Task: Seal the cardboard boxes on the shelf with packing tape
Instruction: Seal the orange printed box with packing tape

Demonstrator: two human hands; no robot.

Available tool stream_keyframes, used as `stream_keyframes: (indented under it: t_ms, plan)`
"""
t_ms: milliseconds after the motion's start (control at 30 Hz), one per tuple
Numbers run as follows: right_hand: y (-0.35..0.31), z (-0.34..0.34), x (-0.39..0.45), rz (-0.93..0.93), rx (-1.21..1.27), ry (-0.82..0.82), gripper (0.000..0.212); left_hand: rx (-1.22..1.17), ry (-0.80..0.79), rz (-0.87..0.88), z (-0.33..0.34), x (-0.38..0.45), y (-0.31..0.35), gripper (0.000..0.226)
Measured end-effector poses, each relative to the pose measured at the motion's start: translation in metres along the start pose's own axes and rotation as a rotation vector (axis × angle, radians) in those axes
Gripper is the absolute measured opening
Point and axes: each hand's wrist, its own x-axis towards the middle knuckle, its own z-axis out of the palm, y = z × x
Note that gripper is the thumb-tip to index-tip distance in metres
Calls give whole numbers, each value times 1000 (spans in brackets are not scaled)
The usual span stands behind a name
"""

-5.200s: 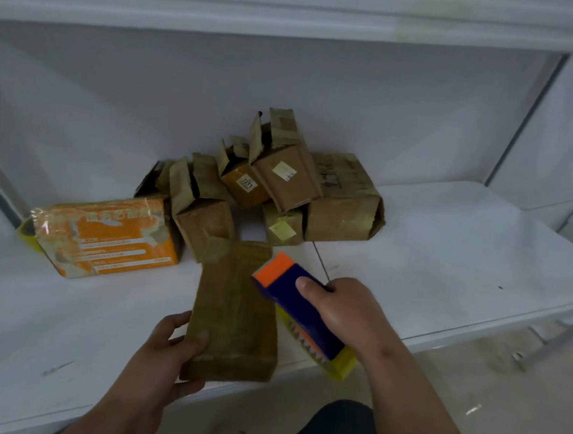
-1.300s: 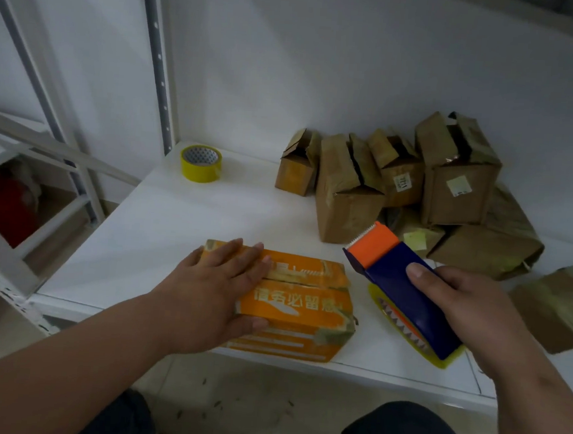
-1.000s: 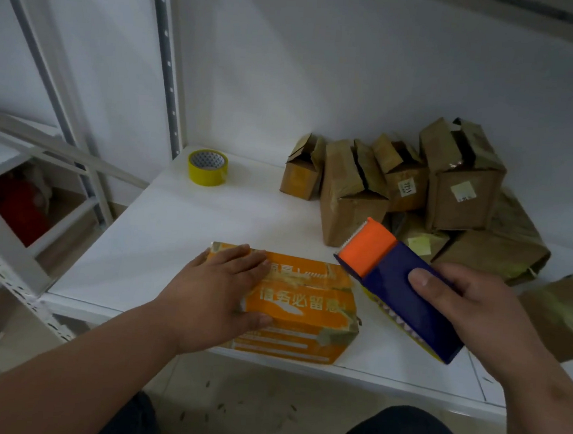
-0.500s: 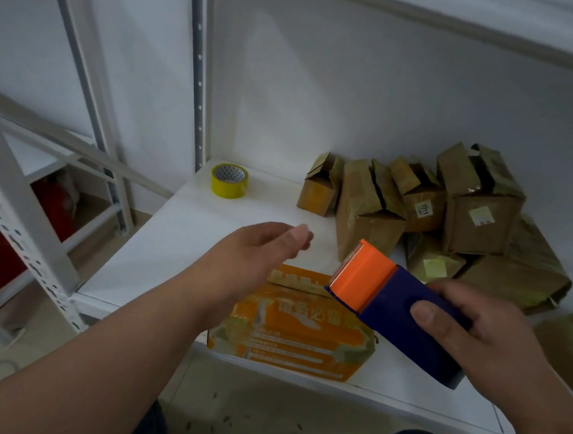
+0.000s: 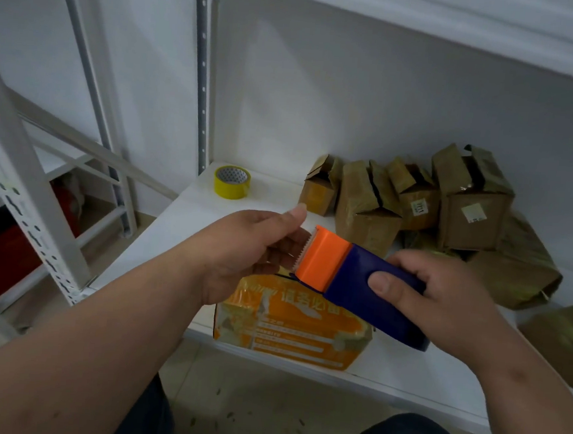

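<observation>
Orange box (image 5: 291, 322) lies at the shelf's (image 5: 161, 238) front edge, long axis left-to-right, directly below both hands — right hand (image 5: 442, 295) grips the tape dispenser (image 5: 358, 283), left hand (image 5: 259, 245) pinches at its orange, toothed end.

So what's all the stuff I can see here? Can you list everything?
Dispenser: one, blue with an orange end, held above the orange box.
Orange box: one, orange with white print, at the shelf's front edge.
Brown boxes: about seven, brown, bunched at the back of the shelf and to the right, several with flaps open.
Tape roll: one, yellow, back left corner of the shelf.
Shelf: one, white, under everything.
Uprights: grey-white, on the left.
Left hand: at the dispenser's orange end, fingers curled by its teeth.
Right hand: grips the dispenser's blue body.
</observation>
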Motion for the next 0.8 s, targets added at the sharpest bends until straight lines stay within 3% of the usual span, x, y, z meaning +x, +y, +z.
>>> stream_keyframes:
  t_ms: [133, 300, 400, 600, 800]
  plan:
    - [-2, 1, 3, -37, 26, -3, 43, -6, -8, -15, -2, -6, 2, 58]
    - [-4, 1, 4, -33, 62, -21, 32, -166, 38, -48, -3, -7, 1, 10]
    - [-4, 1, 5, -33, 73, -24, 34, -179, 100, -53, -2, -6, -1, 17]
    - [-10, 5, 15, -22, 31, -59, 40, 88, 359, 72, 10, -2, -6, 23]
    - [-20, -1, 27, -68, 67, -114, 35, 31, 453, 158, 1, 4, -4, 22]
